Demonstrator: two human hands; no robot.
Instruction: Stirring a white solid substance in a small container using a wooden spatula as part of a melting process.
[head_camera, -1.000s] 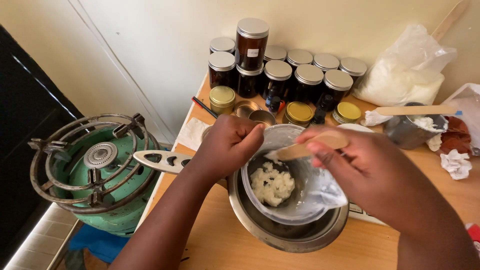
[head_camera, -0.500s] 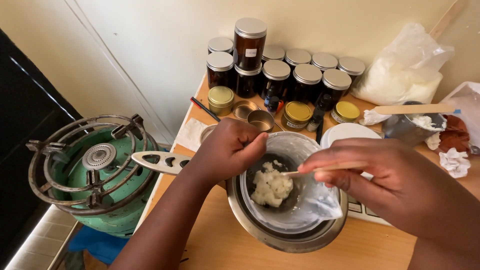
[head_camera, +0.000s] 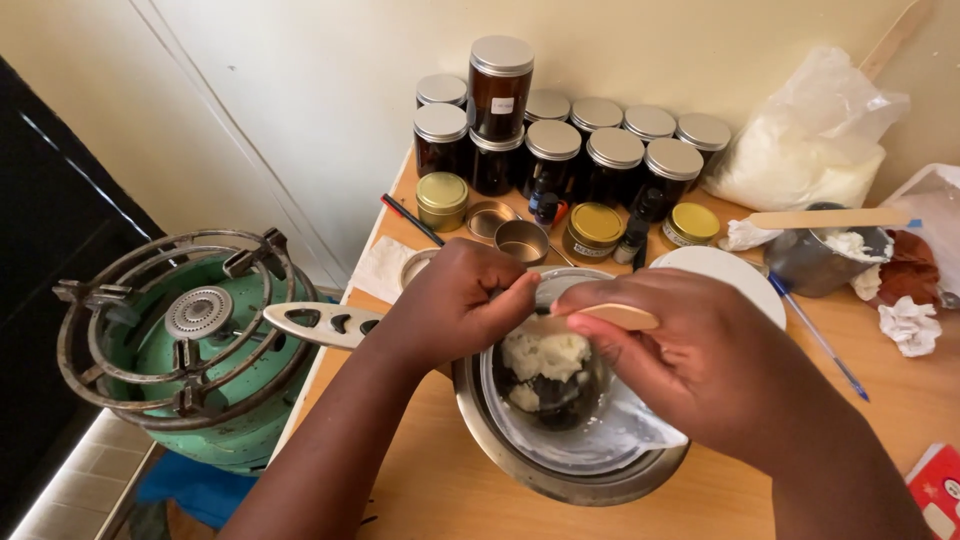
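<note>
Steel pan (head_camera: 560, 478), round and shiny, sits on the wooden table (head_camera: 420, 470) and holds a clear bowl (head_camera: 590, 440) of lumpy white wax-like solid (head_camera: 545, 355). Left hand (head_camera: 455, 305), fingers curled and pinched on the pan's near rim beside its slotted handle (head_camera: 320, 322); right hand (head_camera: 690, 360), fingers pressed together around a flat wooden stick (head_camera: 612, 317) above the pan. Dark metal-lidded jars (head_camera: 570, 150) stand behind the pan, green gas burner (head_camera: 185, 345) to its left.

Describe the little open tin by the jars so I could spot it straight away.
Start at the cluster of dark jars against the wall on the wooden table. Just in front stand small gold-lidded tins; between them sits the open tin. It alone has no lid, showing its empty silver inside.
</note>
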